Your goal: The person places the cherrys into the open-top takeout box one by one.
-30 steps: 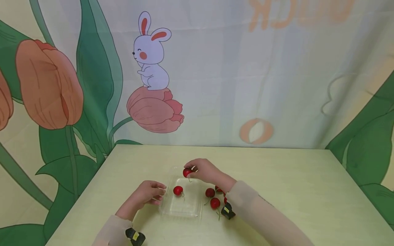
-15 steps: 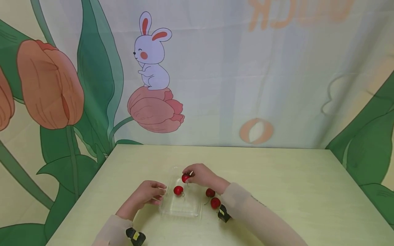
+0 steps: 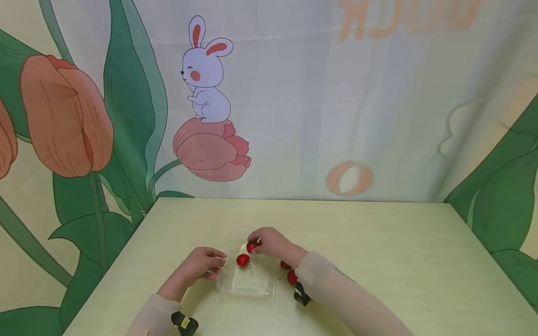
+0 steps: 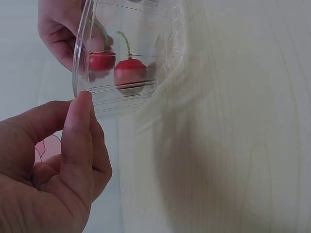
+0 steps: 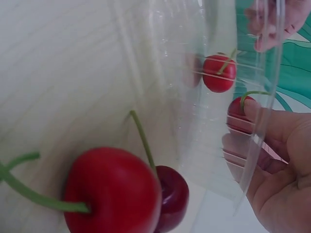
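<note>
A clear plastic container (image 3: 255,282) lies on the table, with one red cherry (image 3: 243,260) inside, its green stem showing. My left hand (image 3: 201,264) pinches the container's left rim between thumb and finger, as the left wrist view shows. Over the far part of the container, my right hand (image 3: 274,243) holds a second cherry (image 3: 251,247) between thumb and fingers. In the right wrist view this held cherry (image 5: 239,114) appears through the clear wall, close to the cherry in the container (image 5: 219,73). Whether the held cherry touches the container floor, I cannot tell.
Right of the container lie loose cherries (image 3: 292,277), partly hidden by the right sleeve (image 3: 319,270). Up close in the right wrist view are a bright red cherry (image 5: 114,189) and a darker one (image 5: 174,199). A printed curtain (image 3: 286,116) hangs behind the table (image 3: 399,261).
My right hand has moved slightly left and nearer with its cherry, lower over the container. The right sleeve now covers more of the loose cherries. My left hand stays put.
</note>
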### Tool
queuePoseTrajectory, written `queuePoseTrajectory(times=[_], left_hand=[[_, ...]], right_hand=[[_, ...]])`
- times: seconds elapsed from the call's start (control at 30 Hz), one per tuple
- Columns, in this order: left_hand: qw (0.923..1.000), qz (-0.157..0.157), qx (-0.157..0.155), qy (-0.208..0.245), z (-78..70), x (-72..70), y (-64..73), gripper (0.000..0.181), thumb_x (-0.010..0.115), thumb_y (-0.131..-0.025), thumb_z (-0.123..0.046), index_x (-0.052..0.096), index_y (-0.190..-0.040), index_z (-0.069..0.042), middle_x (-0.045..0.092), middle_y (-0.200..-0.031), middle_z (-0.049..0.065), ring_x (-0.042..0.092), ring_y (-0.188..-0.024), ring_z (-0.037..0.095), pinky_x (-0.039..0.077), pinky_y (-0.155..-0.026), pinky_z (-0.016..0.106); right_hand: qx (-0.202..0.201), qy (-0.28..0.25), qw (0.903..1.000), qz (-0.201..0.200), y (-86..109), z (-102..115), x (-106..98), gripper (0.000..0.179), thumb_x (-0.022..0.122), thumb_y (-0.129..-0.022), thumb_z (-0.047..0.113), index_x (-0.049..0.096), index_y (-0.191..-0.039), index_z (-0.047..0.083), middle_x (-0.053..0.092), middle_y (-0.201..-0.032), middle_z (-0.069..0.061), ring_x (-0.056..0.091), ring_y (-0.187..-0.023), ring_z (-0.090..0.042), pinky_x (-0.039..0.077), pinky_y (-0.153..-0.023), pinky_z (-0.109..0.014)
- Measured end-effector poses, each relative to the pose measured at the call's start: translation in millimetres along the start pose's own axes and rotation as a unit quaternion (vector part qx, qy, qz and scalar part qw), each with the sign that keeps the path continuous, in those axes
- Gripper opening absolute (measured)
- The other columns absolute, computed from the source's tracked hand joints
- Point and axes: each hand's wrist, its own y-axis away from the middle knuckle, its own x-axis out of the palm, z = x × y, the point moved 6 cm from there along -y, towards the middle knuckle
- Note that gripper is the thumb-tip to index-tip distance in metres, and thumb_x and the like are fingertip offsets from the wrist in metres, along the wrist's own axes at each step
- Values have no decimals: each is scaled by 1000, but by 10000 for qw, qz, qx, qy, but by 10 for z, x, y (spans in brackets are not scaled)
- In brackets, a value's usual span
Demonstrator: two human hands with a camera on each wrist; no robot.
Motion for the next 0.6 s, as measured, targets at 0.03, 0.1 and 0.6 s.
queuePoseTrajectory(times=[0.03, 0.1, 0.6], left_hand=[[10000, 3, 2, -7, -2, 0, -1, 25, 64, -98, -8, 66, -118, 7, 69, -92, 13, 61, -70, 14, 60, -59, 23], [10000, -1, -9, -29, -8, 2, -1, 25, 64, -98, -8, 66, -118, 7, 69, -92, 13, 61, -70, 14, 60, -59, 23], [10000, -8, -29, -29, -25, 15, -7, 26, 64, -98, -8, 66, -118, 8, 69, -91, 13, 61, -68, 13, 60, -59, 22]], right_hand=[[-17, 31, 10000, 2, -9, -8, 12, 30, 72, -89, -4, 71, -119, -4, 74, -115, -20, 69, -106, -31, 56, -101, -47], [-21, 98, 9999, 9, -27, -24, 32, 29, 72, -90, -4, 72, -119, -4, 74, -114, -19, 69, -107, -31, 56, -102, -47], [-105, 660, 9978, 48, -96, -27, 97, 28, 73, -89, -1, 72, -117, -3, 75, -115, -17, 68, -110, -30, 54, -105, -43]])
